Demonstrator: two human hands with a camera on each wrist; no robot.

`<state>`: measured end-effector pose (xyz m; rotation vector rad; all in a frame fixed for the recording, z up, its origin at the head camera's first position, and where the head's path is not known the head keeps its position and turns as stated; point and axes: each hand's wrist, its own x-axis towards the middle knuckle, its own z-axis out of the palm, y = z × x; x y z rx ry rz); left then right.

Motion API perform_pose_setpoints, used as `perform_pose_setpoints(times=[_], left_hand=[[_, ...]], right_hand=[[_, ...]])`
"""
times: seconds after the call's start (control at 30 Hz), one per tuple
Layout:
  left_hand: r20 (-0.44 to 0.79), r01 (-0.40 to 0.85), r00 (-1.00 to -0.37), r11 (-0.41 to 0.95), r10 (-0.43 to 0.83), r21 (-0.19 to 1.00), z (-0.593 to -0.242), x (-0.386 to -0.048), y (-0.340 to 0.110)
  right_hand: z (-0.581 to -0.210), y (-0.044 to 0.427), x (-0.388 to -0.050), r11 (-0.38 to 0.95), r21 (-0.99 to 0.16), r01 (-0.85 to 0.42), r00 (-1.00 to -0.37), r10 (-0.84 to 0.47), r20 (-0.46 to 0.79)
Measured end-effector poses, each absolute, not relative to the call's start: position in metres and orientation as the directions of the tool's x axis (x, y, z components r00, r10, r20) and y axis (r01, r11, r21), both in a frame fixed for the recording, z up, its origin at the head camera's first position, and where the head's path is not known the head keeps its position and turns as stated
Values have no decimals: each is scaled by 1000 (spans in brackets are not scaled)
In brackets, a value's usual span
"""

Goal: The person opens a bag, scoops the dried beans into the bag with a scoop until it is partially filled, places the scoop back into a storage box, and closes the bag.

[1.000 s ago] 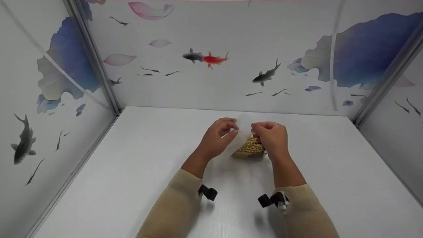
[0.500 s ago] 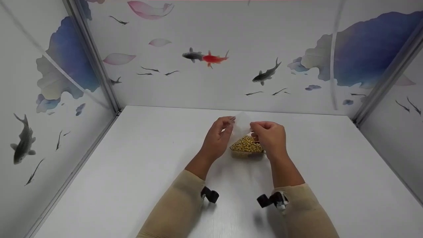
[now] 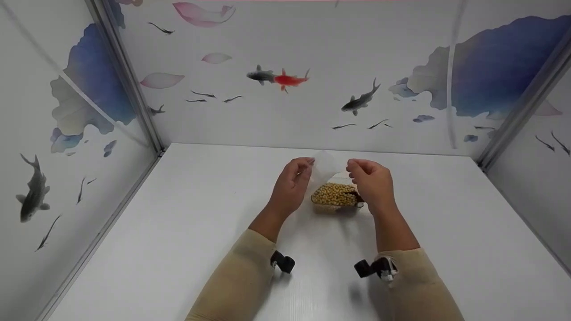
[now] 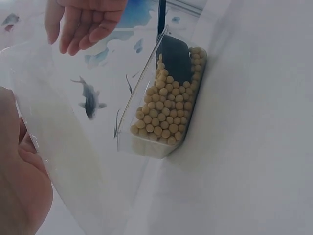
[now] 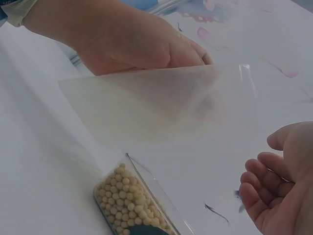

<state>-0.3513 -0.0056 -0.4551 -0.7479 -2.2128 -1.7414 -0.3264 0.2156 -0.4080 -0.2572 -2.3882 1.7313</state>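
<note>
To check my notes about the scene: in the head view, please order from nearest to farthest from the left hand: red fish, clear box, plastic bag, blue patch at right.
1. Plastic bag: held in the left hand.
2. Clear box: right of that hand, on the table.
3. Red fish: above, on the back wall.
4. Blue patch: far right, same wall.

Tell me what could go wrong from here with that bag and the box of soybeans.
The translucent plastic bag hangs from the left grip alone, with the right grip apart from it, so it might slip or fold.

The scoop stands in the open clear box with its handle sticking out; a bump from the nearby right grip could tip it and scatter soybeans.
</note>
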Motion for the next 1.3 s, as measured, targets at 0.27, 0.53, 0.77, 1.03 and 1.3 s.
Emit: perform_pose_setpoints(times=[0.27, 0.53, 0.77, 1.03, 1.3], left_hand=[[484, 516, -853, 175, 196, 839, -456, -354, -9], [499, 524, -850, 173, 169, 834, -453, -354, -8], [496, 516, -855, 168, 151, 840, -453, -354, -9], [501, 519, -853, 146, 144, 842, -453, -353, -8], [491, 507, -861, 153, 131, 848, -452, -353, -8]], right_hand=[[-414, 244, -329, 541, -839, 63, -989, 144, 18], [-428, 270, -325, 683, -730, 31, -999, 36, -10], [-438, 276, -321, 791, -608, -70, -994, -109, -28], [-442, 272, -322, 841, -509, -183, -975, -221, -15], [-442, 271, -322, 864, -474, -167, -978, -206, -31]])
